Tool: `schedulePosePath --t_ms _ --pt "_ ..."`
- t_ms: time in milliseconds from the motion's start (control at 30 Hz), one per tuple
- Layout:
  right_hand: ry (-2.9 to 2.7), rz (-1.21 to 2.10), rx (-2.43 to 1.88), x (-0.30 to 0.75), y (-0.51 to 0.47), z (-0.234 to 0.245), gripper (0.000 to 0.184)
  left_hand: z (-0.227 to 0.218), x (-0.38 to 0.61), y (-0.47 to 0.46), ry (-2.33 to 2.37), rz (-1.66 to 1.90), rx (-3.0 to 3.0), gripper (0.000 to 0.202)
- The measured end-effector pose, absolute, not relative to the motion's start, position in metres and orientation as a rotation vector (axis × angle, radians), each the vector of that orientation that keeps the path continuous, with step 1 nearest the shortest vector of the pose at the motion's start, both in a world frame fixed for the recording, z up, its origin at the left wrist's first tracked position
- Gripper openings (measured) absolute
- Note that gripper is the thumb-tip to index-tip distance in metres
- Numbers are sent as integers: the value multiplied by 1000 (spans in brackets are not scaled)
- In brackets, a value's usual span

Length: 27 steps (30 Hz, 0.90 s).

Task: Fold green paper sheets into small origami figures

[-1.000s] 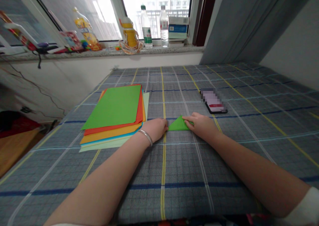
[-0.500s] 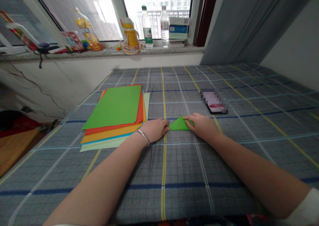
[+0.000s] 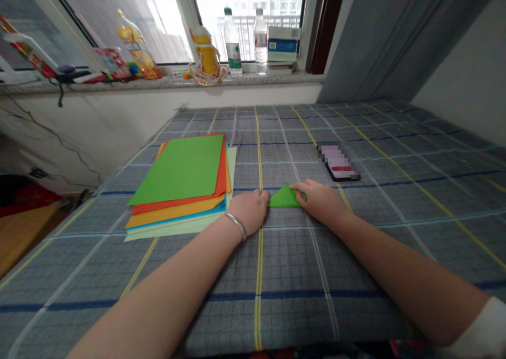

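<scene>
Several things line the speckled stone windowsill (image 3: pixel 166 83). From the left come a plastic bottle with a yellow label (image 3: pixel 136 45), its print too small to read, then a yellow-capped bottle (image 3: pixel 205 53), a water bottle with a green label (image 3: pixel 233 42), a clear water bottle (image 3: pixel 261 42) and a stack of boxes with a blue band (image 3: pixel 282 45), whose wording is also illegible.

Below, on a grey plaid bed cover (image 3: pixel 300 290), lies a stack of origami paper (image 3: pixel 177 170): green on top, then orange, yellow, blue and pale green sheets. The person's left hand (image 3: pixel 248 211), a silver bangle (image 3: pixel 236 225) on its wrist, sits just beside the stack, its fingertips against the left point of a folded green paper triangle (image 3: pixel 283 197). The right hand (image 3: pixel 318 201) has its fingers over the triangle's right side. Both hands are loosely curled, not clenched; whether they grip the paper or only press it, I cannot tell. Further right, a smartphone (image 3: pixel 339 161) lies on the cover, its screen pixelated, and a grey curtain (image 3: pixel 379 37) hangs at the far right.
</scene>
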State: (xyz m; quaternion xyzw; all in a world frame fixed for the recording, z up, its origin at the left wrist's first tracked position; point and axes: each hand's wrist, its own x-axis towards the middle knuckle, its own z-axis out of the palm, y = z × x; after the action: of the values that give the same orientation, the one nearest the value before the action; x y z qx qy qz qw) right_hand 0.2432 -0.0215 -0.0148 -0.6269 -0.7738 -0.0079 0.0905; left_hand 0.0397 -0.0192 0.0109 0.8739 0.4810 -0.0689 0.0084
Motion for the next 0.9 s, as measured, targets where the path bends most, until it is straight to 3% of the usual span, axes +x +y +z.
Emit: schedulePosePath --t_ms 133,267,467,900 --pt "-2309 -41 -1845 244 -22 -14 34 11 56 -37 1681 -48 2791 29" --pt "-2312 -72 -1867 243 -22 -14 32 -4 62 -35 1169 255 3001 44" --pt "-2274 -10 -1830 246 -18 -16 27 -24 61 -19 1072 71 2872 66" --pt "-2198 88 -2005 257 -14 -15 23 -25 63 -23 1092 155 2860 65"
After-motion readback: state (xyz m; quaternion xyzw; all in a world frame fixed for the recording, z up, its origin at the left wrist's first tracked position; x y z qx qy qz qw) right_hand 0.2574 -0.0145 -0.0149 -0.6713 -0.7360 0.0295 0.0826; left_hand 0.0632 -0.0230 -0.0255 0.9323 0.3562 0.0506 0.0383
